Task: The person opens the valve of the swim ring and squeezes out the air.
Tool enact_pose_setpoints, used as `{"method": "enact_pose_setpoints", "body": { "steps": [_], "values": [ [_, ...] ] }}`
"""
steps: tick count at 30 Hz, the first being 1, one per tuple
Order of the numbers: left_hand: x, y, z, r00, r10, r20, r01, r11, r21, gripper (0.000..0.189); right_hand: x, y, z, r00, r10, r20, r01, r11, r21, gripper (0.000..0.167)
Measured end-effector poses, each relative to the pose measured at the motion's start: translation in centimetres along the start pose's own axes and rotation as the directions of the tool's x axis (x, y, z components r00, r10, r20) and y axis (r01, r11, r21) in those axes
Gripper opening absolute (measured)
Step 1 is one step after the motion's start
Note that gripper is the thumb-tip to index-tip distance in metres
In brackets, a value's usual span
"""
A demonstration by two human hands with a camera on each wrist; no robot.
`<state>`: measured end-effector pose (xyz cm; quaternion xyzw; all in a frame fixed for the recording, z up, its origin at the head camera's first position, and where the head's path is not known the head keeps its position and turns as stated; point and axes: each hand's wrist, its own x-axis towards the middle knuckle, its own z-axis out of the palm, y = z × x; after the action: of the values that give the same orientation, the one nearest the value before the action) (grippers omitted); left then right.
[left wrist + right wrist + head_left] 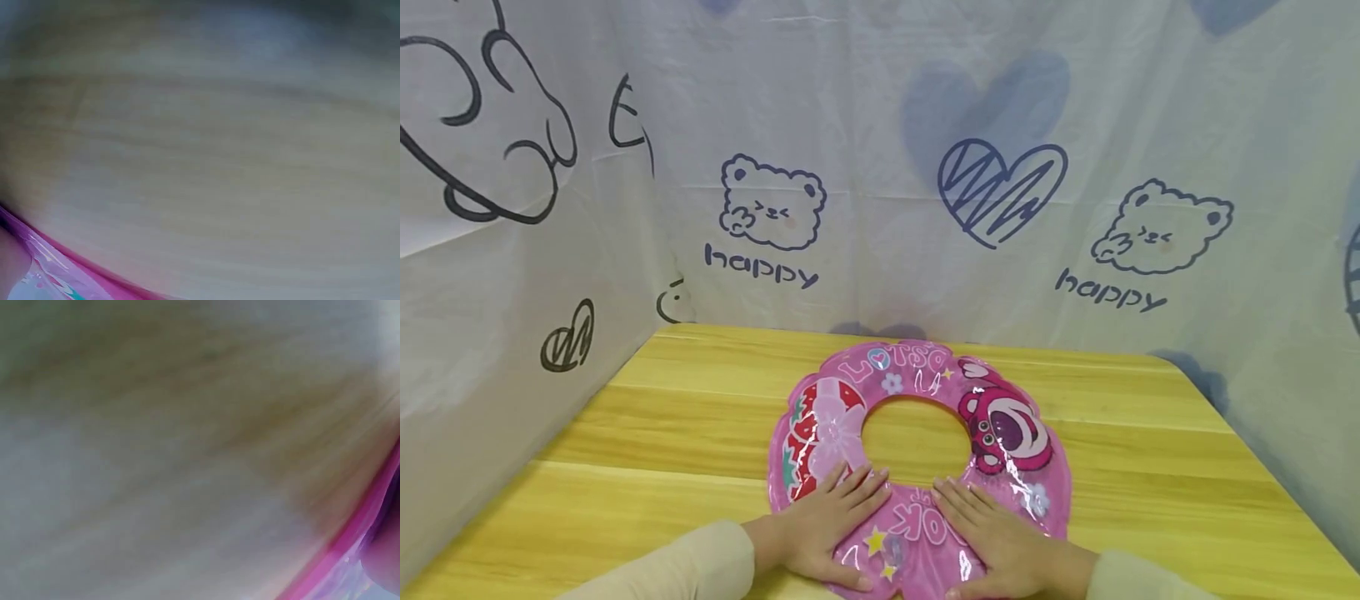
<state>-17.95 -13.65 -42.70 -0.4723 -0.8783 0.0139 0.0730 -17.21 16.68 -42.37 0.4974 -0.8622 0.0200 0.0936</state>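
A pink inflatable swim ring (917, 375), printed with a bear face, strawberries, stars and flowers, lies flat on the wooden table in the head view. On its near left side rests my left hand (823, 529), fingers straight and pointing toward the hole. My right hand (1000, 542) lies on the near right part, its fingers also extended over the printed letters. Both wrist views are blurred. A strip of the swim ring (69, 269) shows at the lower left of the left wrist view, and its pink edge (337, 550) at the lower right of the right one.
Yellow wood-grained table (647, 425) extends around the ring on both sides. A white cloth (865, 275) with drawn hearts, bears and the word "happy" hangs behind the table's far edge and along both sides.
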Motion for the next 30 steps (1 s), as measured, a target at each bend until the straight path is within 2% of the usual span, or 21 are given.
{"method": "enact_pose_setpoints", "body": {
  "steps": [3,6,9,11,13,15,17,21,24,26,27,30],
  "values": [
    [0.2,0.4,-0.3,0.999,-0.027,0.021,0.027,1.000,-0.001,0.094,0.2,-0.3,-0.5,1.000,0.005,0.013,-0.004,0.998,-0.062,0.094],
    [0.5,1.0,-0.6,0.996,-0.070,0.048,0.073,0.996,-0.052,0.091,0.7,-0.8,-1.1,0.999,0.027,0.021,-0.025,0.995,-0.098,0.092],
    [0.9,1.6,-0.8,0.991,-0.119,0.068,0.126,0.986,-0.112,0.091,1.3,-1.7,-1.6,0.997,0.061,0.052,-0.060,0.998,-0.018,0.086],
    [1.0,2.0,-0.8,0.986,-0.147,0.077,0.156,0.978,-0.136,0.092,1.7,-2.4,-1.6,0.993,0.084,0.078,-0.090,0.993,0.079,0.081],
    [1.1,2.3,-0.9,0.982,-0.163,0.090,0.174,0.976,-0.132,0.093,2.1,-3.0,-1.6,0.990,0.095,0.105,-0.109,0.984,0.141,0.078],
    [1.1,2.5,-1.1,0.979,-0.174,0.105,0.184,0.978,-0.101,0.093,2.3,-3.5,-1.4,0.990,0.100,0.103,-0.115,0.982,0.147,0.076],
    [1.1,2.7,-1.2,0.977,-0.180,0.117,0.190,0.979,-0.072,0.093,2.5,-3.8,-1.1,0.989,0.108,0.105,-0.121,0.984,0.130,0.076],
    [1.1,2.9,-1.3,0.973,-0.193,0.130,0.199,0.980,-0.032,0.093,2.5,-4.1,-0.5,0.993,0.100,0.066,-0.101,0.995,0.008,0.074],
    [1.0,2.8,-1.2,0.974,-0.185,0.130,0.198,0.976,-0.095,0.093,2.5,-4.2,-0.4,0.994,0.097,0.056,-0.095,0.994,-0.053,0.074],
    [0.8,2.5,-1.1,0.977,-0.176,0.121,0.199,0.956,-0.215,0.089,2.4,-4.2,-0.4,0.994,0.096,0.055,-0.092,0.994,-0.060,0.074],
    [0.8,2.3,-1.1,0.978,-0.175,0.115,0.202,0.933,-0.297,0.086,2.4,-4.2,-0.4,0.994,0.092,0.050,-0.089,0.994,-0.062,0.073],
    [0.5,1.8,-1.1,0.978,-0.189,0.093,0.209,0.821,-0.531,0.077,2.3,-4.1,-0.3,0.996,0.082,0.036,-0.080,0.996,-0.048,0.073]
  ]
}}
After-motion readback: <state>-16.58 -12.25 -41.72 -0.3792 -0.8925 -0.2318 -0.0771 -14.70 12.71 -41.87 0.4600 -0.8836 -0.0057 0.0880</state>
